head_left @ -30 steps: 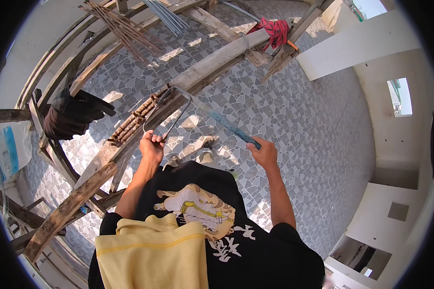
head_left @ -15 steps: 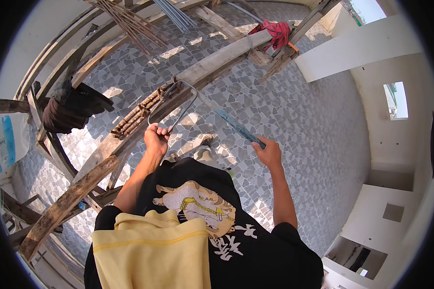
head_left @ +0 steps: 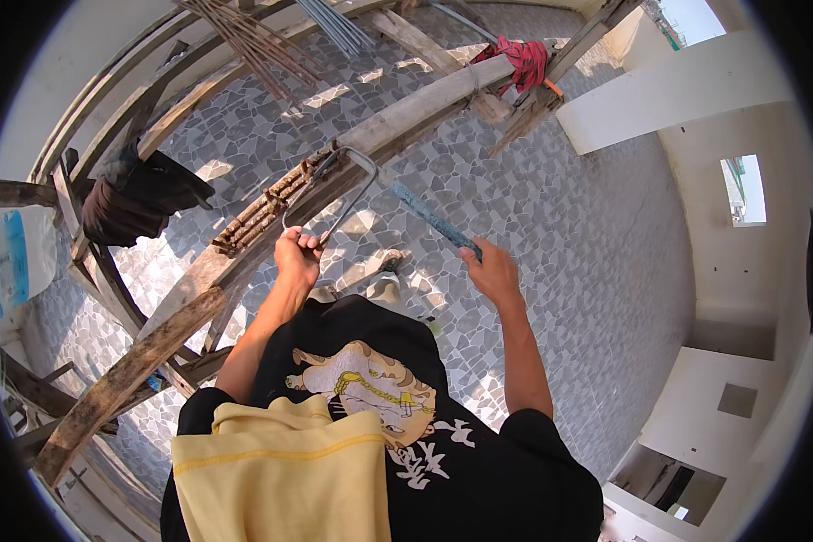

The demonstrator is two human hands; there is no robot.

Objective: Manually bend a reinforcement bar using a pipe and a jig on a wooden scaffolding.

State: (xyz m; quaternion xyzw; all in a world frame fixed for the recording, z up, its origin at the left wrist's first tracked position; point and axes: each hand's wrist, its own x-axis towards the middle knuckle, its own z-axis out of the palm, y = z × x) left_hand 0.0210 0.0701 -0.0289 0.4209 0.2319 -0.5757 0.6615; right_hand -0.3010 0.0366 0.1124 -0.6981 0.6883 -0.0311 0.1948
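While the rod (head_left: 350, 208) stays gripped, the bar (head_left: 434, 218) shifted left.

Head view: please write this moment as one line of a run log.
left hand: grips bent metal rod; right hand: grips blue bar; rusty metal pieces: on wooden beam; red bundle: at its far end

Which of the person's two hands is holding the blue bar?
The right hand: it grips the near end of the blue bar. The left hand differs, holding a bent metal rod instead.
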